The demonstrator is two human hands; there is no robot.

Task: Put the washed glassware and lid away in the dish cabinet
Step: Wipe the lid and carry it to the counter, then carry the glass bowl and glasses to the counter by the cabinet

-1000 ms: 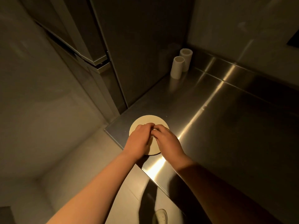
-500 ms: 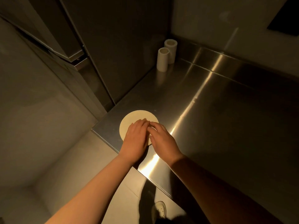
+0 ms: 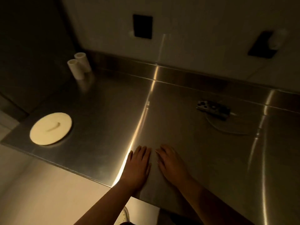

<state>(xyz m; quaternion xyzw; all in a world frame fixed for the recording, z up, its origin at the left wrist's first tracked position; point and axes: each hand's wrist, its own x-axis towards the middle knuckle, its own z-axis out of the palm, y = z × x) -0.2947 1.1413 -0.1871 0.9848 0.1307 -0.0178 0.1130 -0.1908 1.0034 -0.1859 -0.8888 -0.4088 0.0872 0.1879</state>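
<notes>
The round cream lid with a raised slot handle (image 3: pixel 51 128) lies flat at the left of the frame, near the brushed steel tabletop (image 3: pixel 186 143) corner; the left hand (image 3: pixel 138 166) and right hand (image 3: pixel 172 164) sit side by side low in the centre, well apart from it, fingers straight and spread, holding nothing; two white cylinders (image 3: pixel 78 67) stand at the upper left
</notes>
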